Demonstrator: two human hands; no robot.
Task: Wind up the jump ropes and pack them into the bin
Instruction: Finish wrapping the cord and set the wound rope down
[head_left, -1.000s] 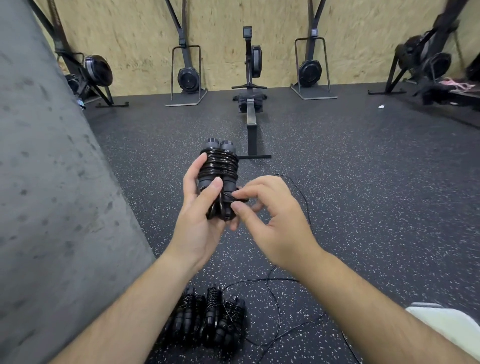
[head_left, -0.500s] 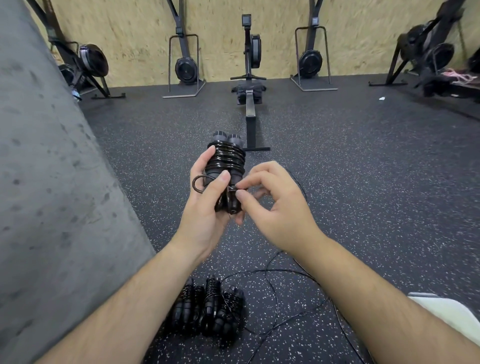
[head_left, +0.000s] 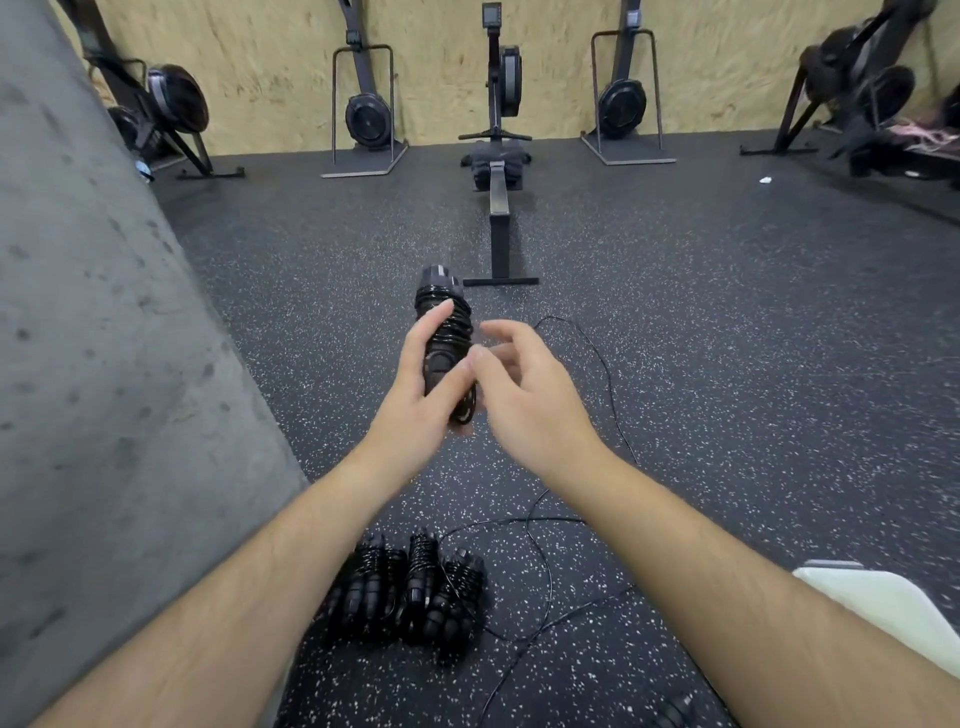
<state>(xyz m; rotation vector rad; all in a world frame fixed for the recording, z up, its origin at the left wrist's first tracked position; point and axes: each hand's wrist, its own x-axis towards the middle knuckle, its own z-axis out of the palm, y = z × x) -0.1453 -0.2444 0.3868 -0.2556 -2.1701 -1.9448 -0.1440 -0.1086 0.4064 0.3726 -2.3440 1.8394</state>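
Held rope: a black jump rope (head_left: 445, 332), its thin cord wound in tight glossy coils round two handles laid side by side, is held in the air above the floor and tilted, with the capped handle ends pointing up and away from the person.
Left hand: the left hand (head_left: 415, 400) grips the jump rope from the left, one finger lying up along the coils and the thumb crossing the front near the lower end.
Rope against the grip: the upper coils and the caps stand clear above the fingers. The lower half sits inside the hand, and a small loop of cord shows just under the thumb.
Right hand: the right hand (head_left: 524, 400) is just right of the jump rope, its fingers loosely curved, spread and blurred. Its thumb tip meets the left thumb at the bundle's edge. Whether it pinches any cord, I cannot tell.
Loose cord: a thin black loose cord (head_left: 614, 395) comes from behind the right fingers, arcs right and drops to the floor, looping under the right forearm.
Floor bundles: three black wound bundles (head_left: 410, 587) lie touching side by side beneath the left forearm.
Lower right: a white rounded plastic corner (head_left: 883, 608) shows, and what it belongs to cannot be told.
Surroundings: a dark speckled rubber floor (head_left: 727, 338), a grey concrete pillar (head_left: 104, 364) on the left, and a black rowing machine (head_left: 498, 156) straight ahead.
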